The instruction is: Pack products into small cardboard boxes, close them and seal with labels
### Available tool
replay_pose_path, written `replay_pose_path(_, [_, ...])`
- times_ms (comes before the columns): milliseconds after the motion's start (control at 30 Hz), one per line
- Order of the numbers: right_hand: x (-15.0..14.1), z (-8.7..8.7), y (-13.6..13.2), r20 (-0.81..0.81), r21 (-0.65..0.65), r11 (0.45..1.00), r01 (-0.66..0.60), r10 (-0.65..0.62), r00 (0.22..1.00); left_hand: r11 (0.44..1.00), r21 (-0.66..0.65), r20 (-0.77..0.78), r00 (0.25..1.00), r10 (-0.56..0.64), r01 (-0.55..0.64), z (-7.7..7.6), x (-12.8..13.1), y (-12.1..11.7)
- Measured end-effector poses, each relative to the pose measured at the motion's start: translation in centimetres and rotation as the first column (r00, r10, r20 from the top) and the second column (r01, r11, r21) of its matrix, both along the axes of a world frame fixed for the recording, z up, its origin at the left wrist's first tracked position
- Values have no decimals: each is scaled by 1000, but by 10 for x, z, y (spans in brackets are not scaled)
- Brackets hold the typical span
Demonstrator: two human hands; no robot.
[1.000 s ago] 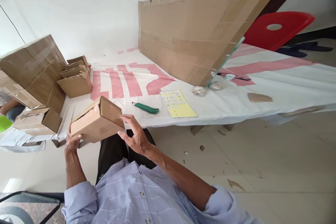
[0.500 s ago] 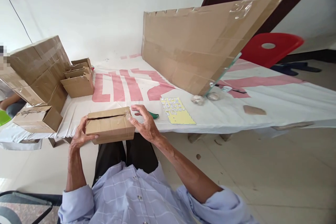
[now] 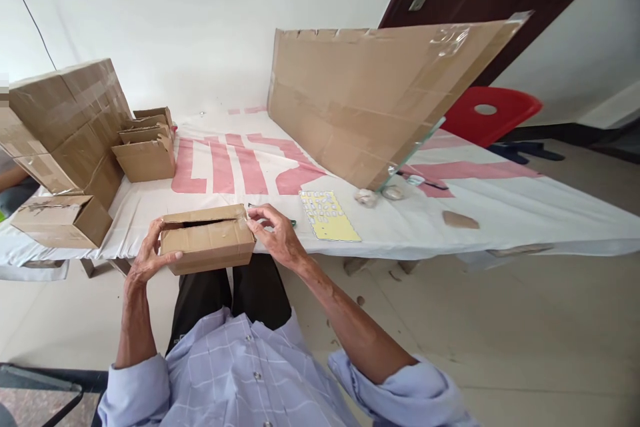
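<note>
A small cardboard box [image 3: 210, 250] rests at the table's front edge, over my lap. Between its top flaps runs a dark gap, and the contents are hidden. My left hand [image 3: 147, 255] grips the box's left end, thumb along the near side and fingers behind. At the upper right corner, my right hand [image 3: 277, 235] has its thumb and fingertips closed on the edge of the top flap. Just behind the right hand, a green-handled tool [image 3: 293, 222] is mostly covered. A yellow sheet [image 3: 337, 228] with whitish pieces stuck on it lies to the right.
Left stand a closed small box [image 3: 57, 223], several nested open boxes [image 3: 147, 160] and a big carton [image 3: 65, 120], with a person partly visible behind. A large cardboard panel [image 3: 350, 100] leans at right. Near it are two round wrapped bundles, a cardboard scrap [image 3: 460, 220] and a red chair [image 3: 495, 117].
The gap between the box's top flaps has widened slightly. Both hands keep their places on the box. My view has turned a little to the right.
</note>
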State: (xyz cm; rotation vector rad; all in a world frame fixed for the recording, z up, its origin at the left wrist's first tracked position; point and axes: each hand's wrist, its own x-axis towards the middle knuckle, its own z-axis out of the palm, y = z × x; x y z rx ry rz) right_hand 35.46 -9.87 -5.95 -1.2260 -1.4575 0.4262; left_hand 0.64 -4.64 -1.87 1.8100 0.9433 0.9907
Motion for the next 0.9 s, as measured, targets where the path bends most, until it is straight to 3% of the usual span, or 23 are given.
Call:
replay_pose_path(100, [26, -7, 12, 156, -65, 988, 138, -127, 980, 1000, -7, -22, 1000, 11, -11, -1, -1, -1])
replay_pose_path(167, [43, -11, 24, 367, -190, 939, 287, -203, 908, 1000, 5, -36, 999, 12, -11, -2, -2, 0])
replay_pose_path(233, [54, -14, 35, 579, -335, 842, 423, -170, 797, 999, 34, -48, 998, 30, -29, -3, -2, 0])
replay_pose_path(300, [57, -16, 45, 695, -430, 754, 497, -76, 715, 997, 61, -51, 997, 53, -50, -4, -3, 1])
replay_pose_path(367, [56, -18, 51, 716, -460, 729, 507, -34, 698, 996, 72, -53, 997, 56, -52, -5, -3, 1])
replay_pose_path(533, [51, -19, 54, 622, -398, 805, 440, -116, 774, 999, 39, -48, 998, 37, -35, -6, -2, -2])
replay_pose_path(633, [59, -5, 51, 600, -349, 817, 459, -181, 779, 998, 40, -34, 999, 40, -39, -7, -1, -3])
replay_pose_path(700, [66, 14, 44, 505, -312, 875, 370, -177, 845, 998, 49, -27, 999, 39, -38, -8, -1, -2])
replay_pose_path(767, [71, 38, 33, 374, -260, 954, 149, -43, 926, 998, 50, -25, 999, 36, -34, -10, -1, 0])
replay_pose_path(833, [71, 66, 19, 346, -217, 975, -56, 131, 929, 998, 41, -28, 999, 40, -39, -13, -1, 2])
replay_pose_path(900, [67, 91, 8, 400, -204, 968, -146, 218, 890, 999, 26, -29, 999, 46, -45, -15, -1, 3])
